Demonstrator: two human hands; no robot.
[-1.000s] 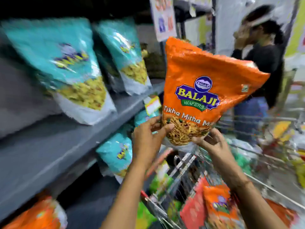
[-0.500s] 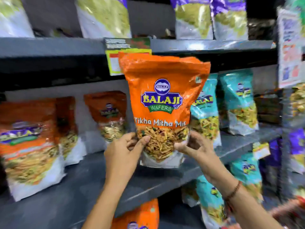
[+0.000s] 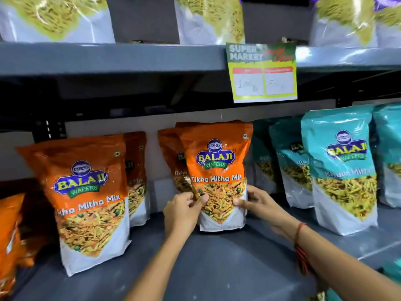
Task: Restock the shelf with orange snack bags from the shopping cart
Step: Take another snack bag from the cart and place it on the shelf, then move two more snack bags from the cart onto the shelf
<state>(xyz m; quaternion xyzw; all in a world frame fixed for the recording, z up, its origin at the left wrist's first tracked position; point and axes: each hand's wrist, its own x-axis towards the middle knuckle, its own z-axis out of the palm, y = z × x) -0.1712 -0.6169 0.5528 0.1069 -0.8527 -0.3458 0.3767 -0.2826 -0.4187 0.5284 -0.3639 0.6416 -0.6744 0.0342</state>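
An orange Balaji "Tikha Mitha Mix" snack bag [image 3: 217, 166] stands upright on the grey shelf [image 3: 217, 263], in front of another orange bag [image 3: 171, 153]. My left hand [image 3: 182, 211] grips its lower left side and my right hand [image 3: 258, 203] its lower right side. More orange bags stand to the left, the nearest one [image 3: 86, 198] large in the foreground, with another [image 3: 137, 177] behind it. The shopping cart is out of view.
Teal snack bags [image 3: 342, 170] stand to the right of the orange ones on the same shelf. The shelf above [image 3: 108, 57] holds white-and-yellow bags and carries a hanging price tag [image 3: 263, 72]. Bare shelf surface lies in front of the held bag.
The view turned from the cart to the shelf. Both hands carried the orange bag forward and down, and it now stands on the shelf in front of another orange bag.
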